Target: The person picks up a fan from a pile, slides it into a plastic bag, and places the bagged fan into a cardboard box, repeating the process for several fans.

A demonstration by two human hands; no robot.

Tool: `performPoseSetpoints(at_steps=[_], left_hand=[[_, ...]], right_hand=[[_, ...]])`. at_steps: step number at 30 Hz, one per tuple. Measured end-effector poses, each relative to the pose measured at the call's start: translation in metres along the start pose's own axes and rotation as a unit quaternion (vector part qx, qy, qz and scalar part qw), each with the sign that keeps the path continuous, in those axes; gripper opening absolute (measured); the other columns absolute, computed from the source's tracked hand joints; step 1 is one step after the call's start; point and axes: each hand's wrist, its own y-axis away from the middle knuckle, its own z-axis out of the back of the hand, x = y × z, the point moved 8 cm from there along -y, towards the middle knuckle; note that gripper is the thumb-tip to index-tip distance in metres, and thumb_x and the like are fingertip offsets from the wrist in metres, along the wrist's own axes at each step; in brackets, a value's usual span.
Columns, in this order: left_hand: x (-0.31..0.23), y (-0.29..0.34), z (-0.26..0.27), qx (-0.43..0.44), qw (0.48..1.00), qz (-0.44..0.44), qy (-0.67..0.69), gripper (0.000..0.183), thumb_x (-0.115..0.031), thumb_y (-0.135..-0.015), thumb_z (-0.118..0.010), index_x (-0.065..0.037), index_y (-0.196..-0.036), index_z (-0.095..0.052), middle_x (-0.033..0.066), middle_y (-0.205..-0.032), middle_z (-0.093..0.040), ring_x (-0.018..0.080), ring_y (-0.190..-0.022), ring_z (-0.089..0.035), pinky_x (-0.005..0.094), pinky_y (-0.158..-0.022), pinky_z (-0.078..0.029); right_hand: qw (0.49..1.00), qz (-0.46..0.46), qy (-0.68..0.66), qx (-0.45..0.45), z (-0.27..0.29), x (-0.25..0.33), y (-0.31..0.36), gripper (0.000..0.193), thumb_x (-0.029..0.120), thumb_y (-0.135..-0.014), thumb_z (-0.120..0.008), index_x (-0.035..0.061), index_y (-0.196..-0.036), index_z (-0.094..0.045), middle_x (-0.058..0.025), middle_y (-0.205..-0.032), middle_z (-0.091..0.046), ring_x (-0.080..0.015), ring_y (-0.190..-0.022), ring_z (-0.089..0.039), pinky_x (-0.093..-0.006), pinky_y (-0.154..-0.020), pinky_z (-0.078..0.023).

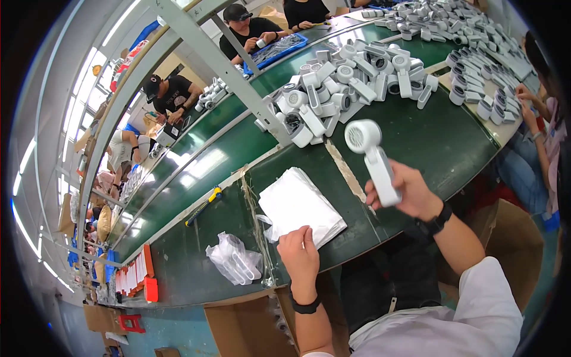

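A white handheld fan [380, 169] with a round grille head is raised above the table's near edge. My right hand [410, 189] wraps round the lower part of its handle, with the head pointing up and to the left. My left hand [299, 256] is at the near left edge of a stack of flat white bags [300, 202], its fingers bent and pinched together at the edge of the top one. Left of that hand lies a clear plastic bag [235, 259] with a whitish object inside.
Many white fans [357, 77] are heaped beyond the stack. More fans stand in rows on a board [485, 89] at the right, beside another person. A yellow-and-black tool [204, 205] lies left. A metal frame post [226, 71] rises over the table; open cardboard boxes [256, 327] stand below.
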Motion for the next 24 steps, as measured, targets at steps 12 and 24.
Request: performPoseSetpoints(at_steps=[12,24], left_hand=[[-0.017,0.047,-0.018,0.018,0.949,0.180,0.258,0.017,-0.014,-0.091,-0.067,0.001,-0.098,-0.070,0.0094,-0.083,-0.068,0.0152,-0.074,-0.062,0.0278,-0.069,-0.049],[-0.008,0.046,-0.004,-0.047,0.910,0.248,0.330,0.021,-0.016,-0.093,-0.066,0.004,-0.098,-0.069,0.0039,-0.079,-0.067,0.0083,-0.072,-0.058,0.0226,-0.066,-0.046]], right_hand=[[0.965,0.059,0.245,-0.071,-0.031,-0.092,0.054,0.045,0.011,-0.075,-0.078,0.0003,-0.112,-0.055,-0.0050,-0.089,-0.064,-0.0121,-0.070,-0.062,-0.0293,-0.064,-0.052],[0.949,-0.025,0.293,0.112,-0.032,-0.099,0.077,0.033,0.014,-0.087,-0.068,0.0011,-0.116,-0.056,-0.0049,-0.083,-0.067,-0.0138,-0.066,-0.064,-0.0278,-0.062,-0.052]])
